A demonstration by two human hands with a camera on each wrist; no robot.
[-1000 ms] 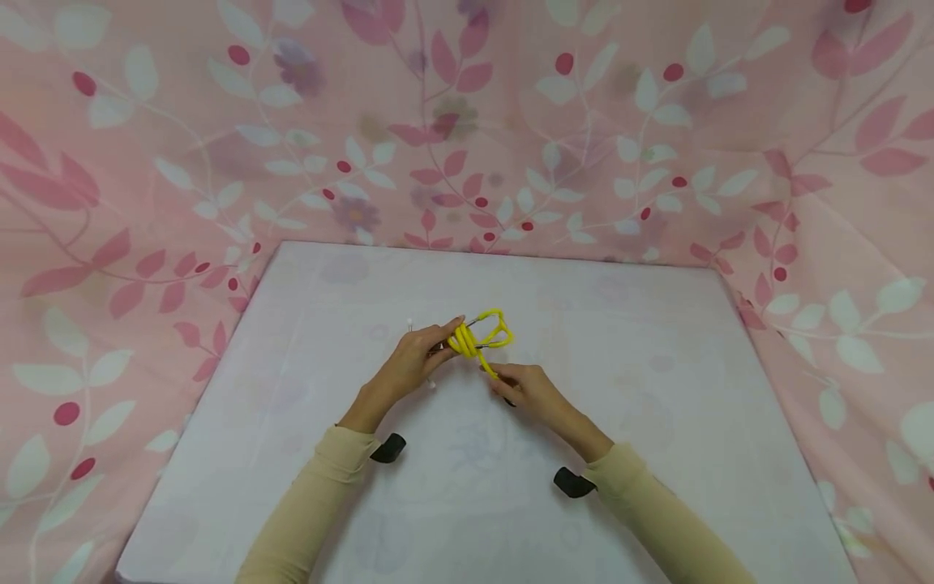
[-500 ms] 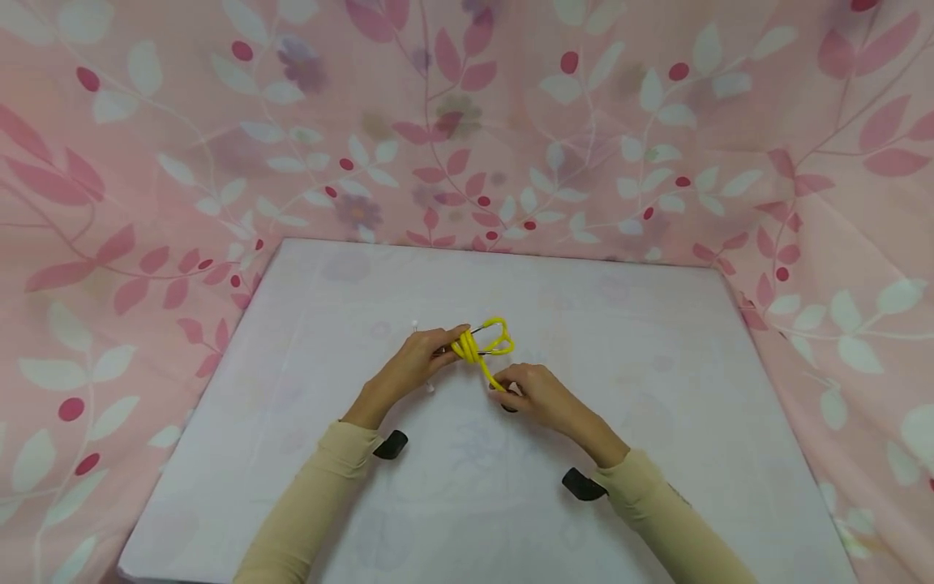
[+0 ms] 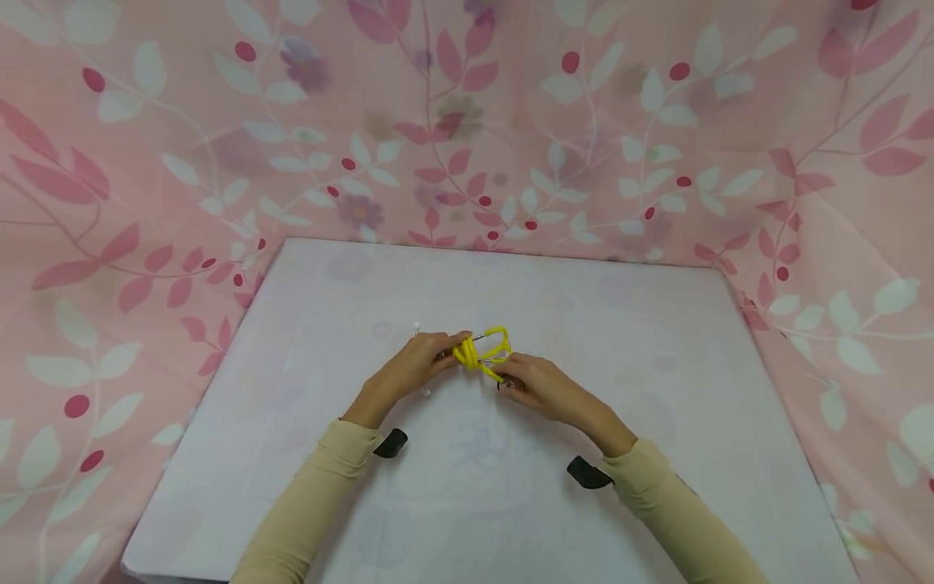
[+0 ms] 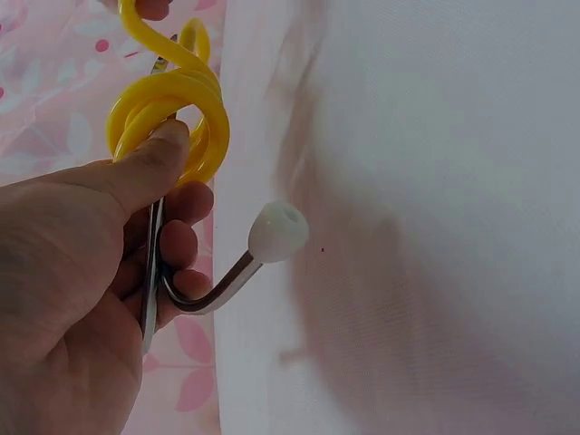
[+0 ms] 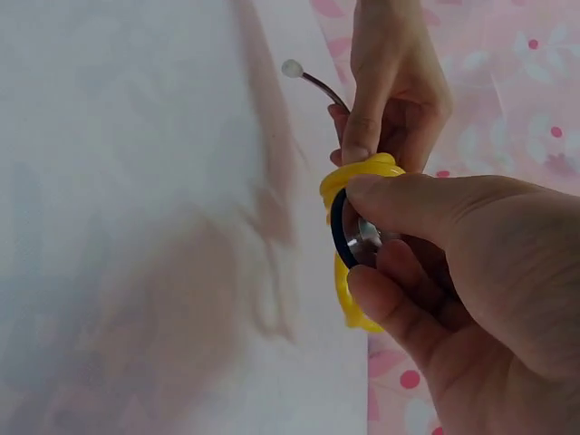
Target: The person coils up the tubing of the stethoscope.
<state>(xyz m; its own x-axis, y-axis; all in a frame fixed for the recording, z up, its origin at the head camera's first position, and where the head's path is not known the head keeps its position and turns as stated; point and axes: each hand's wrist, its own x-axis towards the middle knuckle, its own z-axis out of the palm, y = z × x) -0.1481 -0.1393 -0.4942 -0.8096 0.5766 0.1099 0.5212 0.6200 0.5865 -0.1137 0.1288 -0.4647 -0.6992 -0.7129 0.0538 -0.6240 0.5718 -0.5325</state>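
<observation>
A stethoscope with yellow tubing (image 3: 465, 354) is held above the table between both hands. Its tubing is wound in several turns round the metal ear tubes (image 4: 152, 272), with a yellow loop (image 3: 502, 332) standing out on the far side. My left hand (image 3: 412, 363) grips the ear tubes and the wound tubing, thumb pressed on the coil in the left wrist view. A white ear tip (image 4: 278, 233) sticks out past those fingers. With thumb and fingertips, my right hand (image 3: 547, 388) pinches the round chest piece (image 5: 364, 249), metal with a dark rim, close beside the coil.
The table (image 3: 620, 324) has a pale cloth over it. Pink curtains with a leaf pattern (image 3: 452, 122) rise behind it and at both sides. A black wrist-camera mount (image 3: 391, 444) sits at the left cuff, another camera mount (image 3: 588, 473) at the right.
My right hand first drew the chest piece away from the coil, down and right, then came back up closer to it. The coil and my left hand have shifted slightly down and right.
</observation>
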